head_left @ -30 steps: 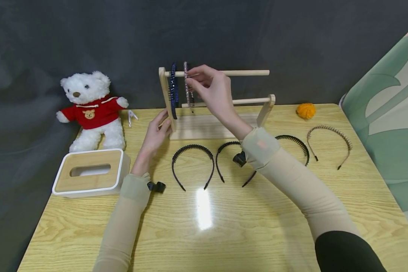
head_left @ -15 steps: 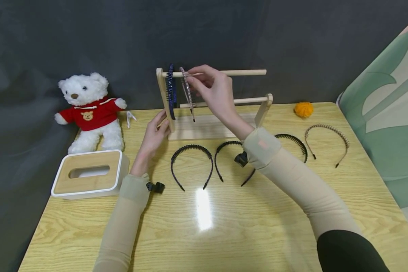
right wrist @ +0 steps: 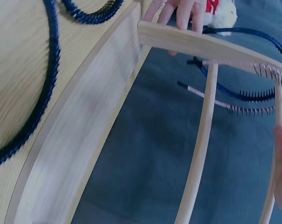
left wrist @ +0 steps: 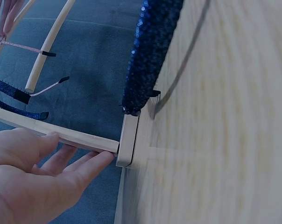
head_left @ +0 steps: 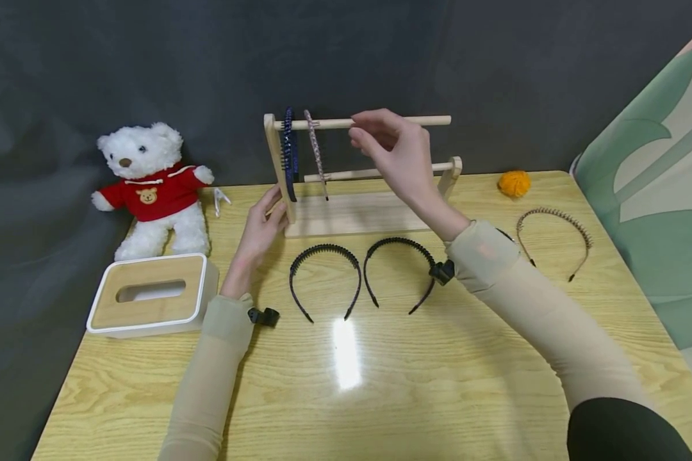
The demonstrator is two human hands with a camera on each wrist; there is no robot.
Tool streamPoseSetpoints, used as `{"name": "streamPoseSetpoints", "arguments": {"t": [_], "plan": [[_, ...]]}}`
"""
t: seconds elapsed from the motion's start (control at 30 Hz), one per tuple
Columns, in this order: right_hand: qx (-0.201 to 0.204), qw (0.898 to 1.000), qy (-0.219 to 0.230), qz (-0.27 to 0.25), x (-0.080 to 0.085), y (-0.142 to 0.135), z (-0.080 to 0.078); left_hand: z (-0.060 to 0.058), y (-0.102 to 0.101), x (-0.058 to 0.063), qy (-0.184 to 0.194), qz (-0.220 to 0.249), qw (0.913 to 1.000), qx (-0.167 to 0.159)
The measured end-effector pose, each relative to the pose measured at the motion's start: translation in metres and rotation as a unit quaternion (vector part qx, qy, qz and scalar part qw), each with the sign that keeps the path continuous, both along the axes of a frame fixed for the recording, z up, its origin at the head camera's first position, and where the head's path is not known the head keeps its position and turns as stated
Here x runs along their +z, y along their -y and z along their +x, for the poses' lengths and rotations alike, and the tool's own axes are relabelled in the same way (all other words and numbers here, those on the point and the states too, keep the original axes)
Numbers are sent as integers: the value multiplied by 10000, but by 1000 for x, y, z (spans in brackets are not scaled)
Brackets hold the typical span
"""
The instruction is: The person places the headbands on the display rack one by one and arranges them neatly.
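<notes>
A wooden two-rod rack (head_left: 352, 214) stands at the back of the table. My left hand (head_left: 261, 224) holds its left upright (left wrist: 61, 133), thumb on one side and fingers on the other. From the upper rod hang a dark blue headband (head_left: 289, 153), beside that upright, and a pink glittery headband (head_left: 315, 144) a little to its right. My right hand (head_left: 396, 150) is by the upper rod, right of the pink headband, with fingers loosely bent and nothing between them. Whether it touches the rod, I cannot tell.
Two dark headbands (head_left: 325, 248) (head_left: 399, 241) lie before the rack; another is mostly behind my right sleeve. A brown headband (head_left: 555, 213) and an orange yarn ball (head_left: 514, 184) are on the right. Leftward are a white teddy bear (head_left: 150, 192), a tissue box (head_left: 152, 294) and a small white clip (head_left: 220, 200).
My right hand has let go of the pink headband and moved right along the rod. The headband now hangs there by itself. My left hand keeps its place on the upright.
</notes>
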State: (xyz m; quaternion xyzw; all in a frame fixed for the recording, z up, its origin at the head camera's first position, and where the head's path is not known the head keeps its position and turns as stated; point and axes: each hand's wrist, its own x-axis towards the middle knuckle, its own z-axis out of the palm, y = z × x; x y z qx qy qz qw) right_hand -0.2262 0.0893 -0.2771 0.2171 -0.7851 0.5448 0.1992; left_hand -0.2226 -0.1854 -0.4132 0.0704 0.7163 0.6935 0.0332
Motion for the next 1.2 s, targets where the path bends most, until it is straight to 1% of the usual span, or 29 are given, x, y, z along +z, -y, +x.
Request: {"name": "streamPoseSetpoints", "arguments": {"t": [0.23, 0.47, 0.7, 0.83, 0.97, 1.07, 1.2], "plan": [[-253, 9994, -64, 213, 2, -32, 8, -1, 0, 0, -60, -53, 10000, -8], [-641, 9965, -243, 484, 5, -78, 14, -1, 0, 0, -113, -83, 9999, -33], [-1098, 9915, -224, 658, -6, -124, 17, -1, 1, 0, -74, -1, 10000, -60], [-1288, 9895, 1, 657, -12, -147, 19, -1, 1, 1, -27, -9, 10000, -85], [-1433, 9873, 255, 630, -18, -163, 21, -2, 1, 1, -4, -10, 10000, -81], [-1517, 9848, 344, 775, -22, -172, 21, -1, 1, 1, 6, -5, 10000, -75], [-1531, 9830, 455, 903, -26, -180, 21, -1, 1, 2, 16, 19, 10000, -48]]}}
